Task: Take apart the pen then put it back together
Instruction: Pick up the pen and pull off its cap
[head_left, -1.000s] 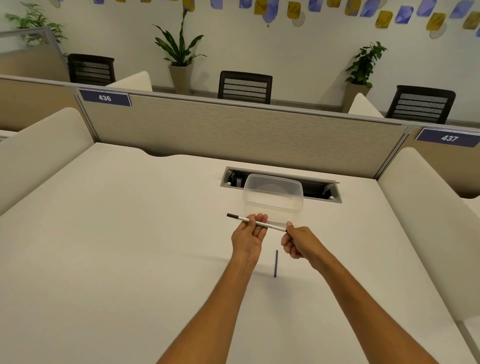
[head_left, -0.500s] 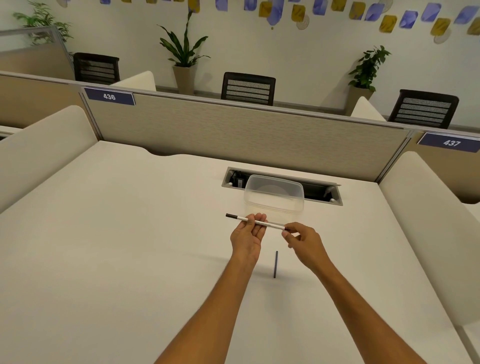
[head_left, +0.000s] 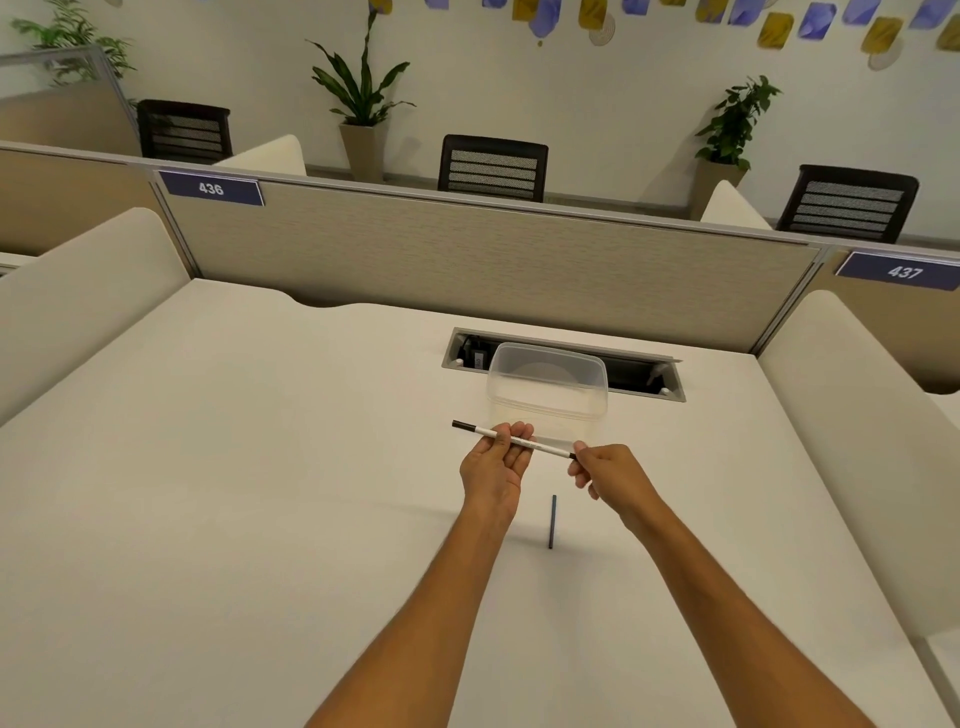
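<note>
A slim white pen (head_left: 545, 447) with a dark left end is held level above the white desk (head_left: 260, 493). My left hand (head_left: 496, 467) grips the pen's middle from below, fingers curled over it. My right hand (head_left: 608, 475) pinches the pen's dark right tip between thumb and fingers. A thin dark pen part (head_left: 552, 521), like a cap or refill, lies on the desk between my two forearms, pointing away from me.
A clear plastic container (head_left: 548, 384) stands just behind the hands, in front of a cable slot (head_left: 644, 376) in the desk. A beige partition (head_left: 467, 260) closes off the back; cream side panels flank the desk.
My right hand has shifted its fingers on the pen's right end, from a closed fist grip to a fingertip pinch. The pen and my left hand stay almost in place.
</note>
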